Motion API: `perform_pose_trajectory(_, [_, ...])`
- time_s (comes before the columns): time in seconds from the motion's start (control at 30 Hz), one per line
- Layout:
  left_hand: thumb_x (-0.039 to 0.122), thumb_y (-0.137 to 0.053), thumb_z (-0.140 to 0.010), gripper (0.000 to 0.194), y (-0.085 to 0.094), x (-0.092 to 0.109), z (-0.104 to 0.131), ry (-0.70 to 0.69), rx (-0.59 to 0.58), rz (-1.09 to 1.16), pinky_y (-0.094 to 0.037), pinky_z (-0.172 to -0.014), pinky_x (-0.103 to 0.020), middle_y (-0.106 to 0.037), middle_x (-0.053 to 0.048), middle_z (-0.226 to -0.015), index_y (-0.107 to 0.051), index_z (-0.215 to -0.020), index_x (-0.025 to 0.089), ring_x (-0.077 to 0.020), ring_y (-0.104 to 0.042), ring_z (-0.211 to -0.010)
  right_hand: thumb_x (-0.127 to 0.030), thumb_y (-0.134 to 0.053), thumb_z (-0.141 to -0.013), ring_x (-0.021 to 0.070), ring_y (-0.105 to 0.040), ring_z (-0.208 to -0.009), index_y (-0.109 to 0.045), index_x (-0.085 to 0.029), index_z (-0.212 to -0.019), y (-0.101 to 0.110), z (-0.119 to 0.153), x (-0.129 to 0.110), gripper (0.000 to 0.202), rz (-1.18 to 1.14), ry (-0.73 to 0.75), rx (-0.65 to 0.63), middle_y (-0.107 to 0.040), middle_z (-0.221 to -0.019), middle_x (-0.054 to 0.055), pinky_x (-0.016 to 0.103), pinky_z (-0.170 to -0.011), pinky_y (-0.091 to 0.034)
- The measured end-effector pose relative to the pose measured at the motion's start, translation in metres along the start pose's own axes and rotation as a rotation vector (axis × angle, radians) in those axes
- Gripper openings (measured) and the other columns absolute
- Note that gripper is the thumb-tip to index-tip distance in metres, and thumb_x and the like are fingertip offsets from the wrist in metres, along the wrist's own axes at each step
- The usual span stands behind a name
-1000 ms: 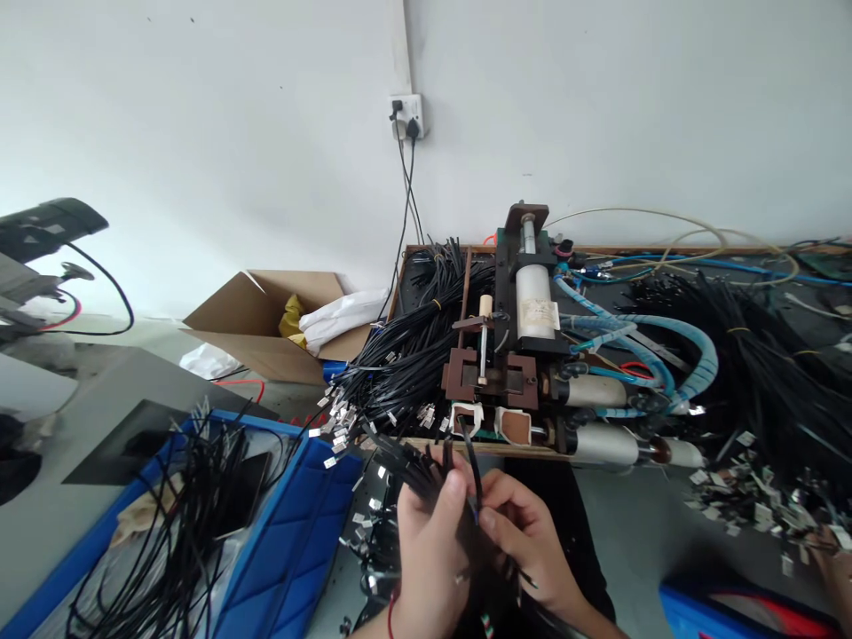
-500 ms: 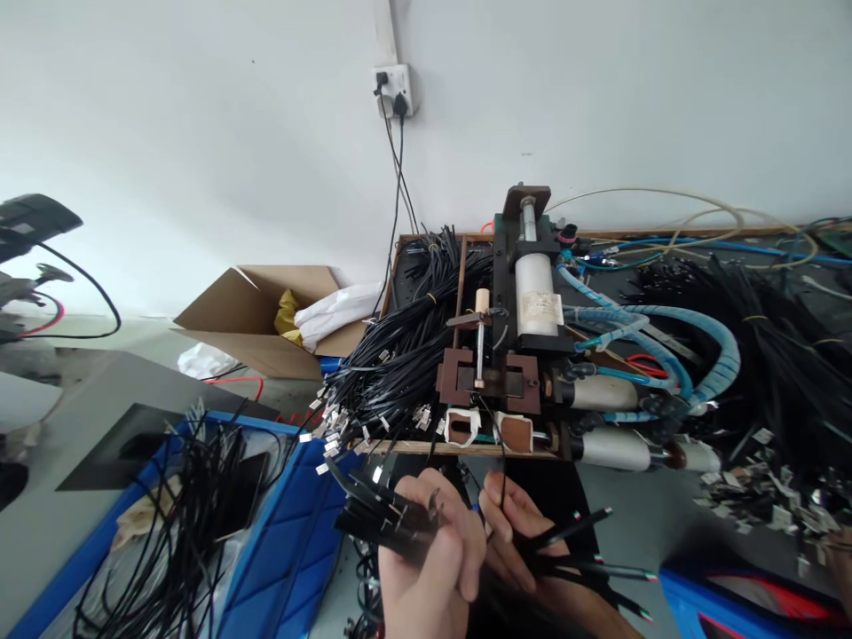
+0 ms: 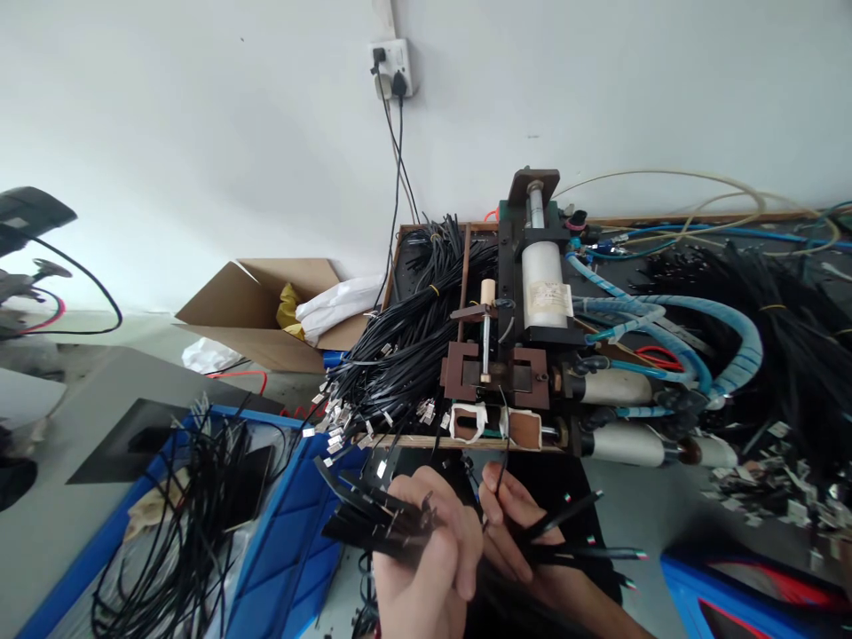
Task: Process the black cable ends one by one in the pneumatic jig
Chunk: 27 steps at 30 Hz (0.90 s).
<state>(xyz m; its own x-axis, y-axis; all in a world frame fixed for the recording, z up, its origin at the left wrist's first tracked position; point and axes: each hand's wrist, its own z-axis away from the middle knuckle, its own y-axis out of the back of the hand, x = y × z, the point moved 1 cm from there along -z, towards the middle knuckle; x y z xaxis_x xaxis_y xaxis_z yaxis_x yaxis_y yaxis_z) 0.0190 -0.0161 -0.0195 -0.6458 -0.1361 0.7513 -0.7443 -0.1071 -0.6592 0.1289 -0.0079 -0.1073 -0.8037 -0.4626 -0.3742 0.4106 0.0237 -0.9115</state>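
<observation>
My left hand is closed around a bundle of black cables, whose ends stick out to the left. Beside it, my right hand pinches one thin black cable between thumb and finger. That cable rises toward the brown clamp jaws of the pneumatic machine. More black cables with coloured wire tips pass by the right hand and point right. Where the bundle runs below the hands is dark and partly hidden.
Black cables with metal connectors fill a wooden tray left of the machine. Another cable pile lies at right. A blue crate of cables stands at left, a cardboard box behind it. Blue-wrapped air hoses curve beside the machine.
The view has shifted slightly, so the machine appears a little higher and further right. Both hands keep their hold on the cables, with little other movement.
</observation>
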Motion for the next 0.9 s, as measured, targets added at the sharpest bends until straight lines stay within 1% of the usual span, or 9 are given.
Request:
perform_pose_trajectory(0.1, [0.037, -0.079, -0.094, 0.016, 0.002, 0.003, 0.0, 0.01, 0.02, 0.013, -0.032, -0.046, -0.023, -0.057, 0.006, -0.078, -0.07, -0.09, 0.025, -0.0022, -0.043, -0.04, -0.042, -0.081, -0.095, -0.001, -0.029, -0.027, -0.068, -0.024, -0.096, -0.003, 0.0, 0.001, 0.021, 0.003, -0.012, 0.02, -0.067, -0.072, -0.008, 0.015, -0.032, -0.031])
perform_pose_trajectory(0.2, [0.036, -0.079, -0.095, 0.015, 0.008, 0.005, 0.002, 0.02, 0.02, 0.023, -0.035, -0.048, -0.023, -0.058, 0.005, -0.079, -0.07, -0.092, 0.025, -0.0029, -0.045, -0.041, -0.041, -0.082, -0.094, -0.0006, -0.029, -0.027, -0.068, -0.023, -0.097, -0.004, -0.001, 0.005, 0.023, 0.001, -0.041, 0.033, -0.067, -0.07, -0.008, 0.014, -0.031, -0.031])
perform_pose_trajectory(0.33, [0.035, -0.078, -0.096, 0.014, 0.015, 0.007, 0.005, -0.001, 0.012, 0.026, -0.039, -0.05, -0.025, -0.06, 0.005, -0.079, -0.069, -0.093, 0.025, -0.0033, -0.047, -0.041, -0.038, -0.083, -0.093, -0.0017, -0.019, -0.022, -0.068, -0.022, -0.094, -0.001, -0.007, 0.013, 0.023, -0.071, -0.008, 0.004, -0.066, -0.065, -0.01, 0.013, -0.026, -0.027])
perform_pose_trajectory(0.4, [0.035, -0.078, -0.096, 0.013, 0.016, 0.008, 0.005, -0.014, 0.005, 0.028, -0.038, -0.049, -0.024, -0.061, 0.005, -0.079, -0.07, -0.094, 0.025, -0.0033, -0.048, -0.041, -0.037, -0.083, -0.093, -0.0022, -0.017, -0.021, -0.069, -0.021, -0.094, -0.002, -0.01, 0.015, 0.021, -0.09, -0.007, -0.005, -0.066, -0.064, -0.01, 0.013, -0.025, -0.027])
perform_pose_trajectory(0.53, [0.033, -0.078, -0.096, 0.012, 0.017, 0.009, 0.003, 0.005, 0.022, 0.026, -0.035, -0.048, -0.023, -0.062, 0.004, -0.079, -0.07, -0.094, 0.025, -0.004, -0.051, -0.043, -0.036, -0.084, -0.093, -0.0014, -0.022, -0.023, -0.073, -0.02, -0.098, -0.009, -0.01, 0.011, 0.02, -0.064, -0.04, -0.011, -0.066, -0.065, -0.01, 0.012, -0.026, -0.029])
perform_pose_trajectory(0.67, [0.034, -0.078, -0.097, 0.013, 0.017, 0.011, 0.004, 0.001, 0.006, 0.053, -0.038, -0.049, -0.023, -0.062, 0.004, -0.079, -0.07, -0.093, 0.024, -0.0037, -0.05, -0.043, -0.038, -0.086, -0.091, -0.0015, -0.025, -0.025, -0.074, -0.019, -0.097, -0.017, -0.007, 0.006, 0.023, -0.028, -0.067, 0.023, -0.066, -0.066, -0.009, 0.013, -0.029, -0.029])
perform_pose_trajectory(0.83, [0.033, -0.078, -0.097, 0.013, 0.018, 0.012, 0.004, 0.003, 0.005, 0.067, -0.039, -0.05, -0.023, -0.062, 0.005, -0.08, -0.07, -0.093, 0.024, -0.0033, -0.049, -0.044, -0.039, -0.085, -0.092, -0.001, -0.025, -0.027, -0.075, -0.019, -0.095, -0.019, -0.006, 0.005, 0.022, -0.038, -0.09, 0.038, -0.064, -0.065, -0.01, 0.015, -0.031, -0.027])
perform_pose_trajectory(0.9, [0.034, -0.078, -0.097, 0.014, 0.018, 0.012, 0.003, 0.007, 0.01, 0.067, -0.038, -0.05, -0.022, -0.061, 0.005, -0.079, -0.069, -0.093, 0.024, -0.0029, -0.049, -0.044, -0.038, -0.085, -0.092, -0.0005, -0.025, -0.027, -0.076, -0.02, -0.093, -0.019, -0.007, 0.005, 0.021, -0.041, -0.106, 0.047, -0.064, -0.064, -0.01, 0.016, -0.032, -0.027])
